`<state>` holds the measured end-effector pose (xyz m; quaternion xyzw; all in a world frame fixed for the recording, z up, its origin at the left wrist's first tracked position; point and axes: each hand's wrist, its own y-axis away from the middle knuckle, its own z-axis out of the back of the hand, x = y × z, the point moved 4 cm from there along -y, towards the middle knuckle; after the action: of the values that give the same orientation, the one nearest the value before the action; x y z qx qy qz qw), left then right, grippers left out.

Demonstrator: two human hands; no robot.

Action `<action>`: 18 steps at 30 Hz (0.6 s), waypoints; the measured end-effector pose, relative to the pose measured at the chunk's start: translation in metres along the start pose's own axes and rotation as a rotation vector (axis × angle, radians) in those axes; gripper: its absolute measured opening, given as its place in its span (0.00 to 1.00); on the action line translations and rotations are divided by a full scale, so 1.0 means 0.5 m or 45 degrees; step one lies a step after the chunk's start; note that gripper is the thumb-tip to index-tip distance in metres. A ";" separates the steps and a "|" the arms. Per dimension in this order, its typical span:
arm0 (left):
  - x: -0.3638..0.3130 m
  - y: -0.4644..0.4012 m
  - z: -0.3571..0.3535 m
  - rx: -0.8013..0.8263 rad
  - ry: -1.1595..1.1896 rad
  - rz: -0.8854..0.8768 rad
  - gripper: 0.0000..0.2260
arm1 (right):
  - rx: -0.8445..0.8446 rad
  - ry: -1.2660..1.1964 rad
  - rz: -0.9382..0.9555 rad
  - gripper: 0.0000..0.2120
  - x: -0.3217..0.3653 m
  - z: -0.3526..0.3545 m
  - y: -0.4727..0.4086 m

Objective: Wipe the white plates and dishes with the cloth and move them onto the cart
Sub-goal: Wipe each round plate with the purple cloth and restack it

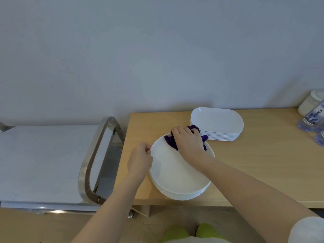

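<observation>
The stainless-steel cart (45, 162) stands just off the table's left edge, its top shelf bare and level with the tabletop, its tubular handle (98, 160) nearest the table; it seems parked there so that each finished plate needs only a short sideways carry. Nothing white lies on it yet, so by my judgement the task is at an early stage.

The left hand (140, 159) is at the left rim of the stack of round white plates (177, 174), which sits near the table's front-left corner. Its fingers are curled and appear to pinch the rim of the top plate, most likely to steady the plate against the rubbing.

The right hand (188, 140) lies across the far part of that top plate, fingers curled over a bunched purple cloth (171, 141), gripping it and pressing it to the plate's surface. The wipe is the step in hand.

Behind the round stack, toward the table's back edge, waits a stack of oblong white dishes (217, 123), just beside the cloth hand and untouched.

At the table's back-right corner lie clear water bottles (311, 118) and a whitish jar (310, 102), well apart from the work.
</observation>
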<state>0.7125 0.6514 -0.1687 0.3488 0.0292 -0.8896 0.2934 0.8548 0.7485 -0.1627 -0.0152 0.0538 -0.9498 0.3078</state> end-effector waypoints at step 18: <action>0.006 0.003 -0.003 -0.006 0.120 -0.046 0.07 | -0.023 -0.115 -0.402 0.14 -0.165 0.056 0.117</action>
<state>0.7126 0.6490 -0.1714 0.3891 0.0515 -0.8772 0.2764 0.9575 0.7473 -0.1412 -0.0689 0.0452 -0.9842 0.1565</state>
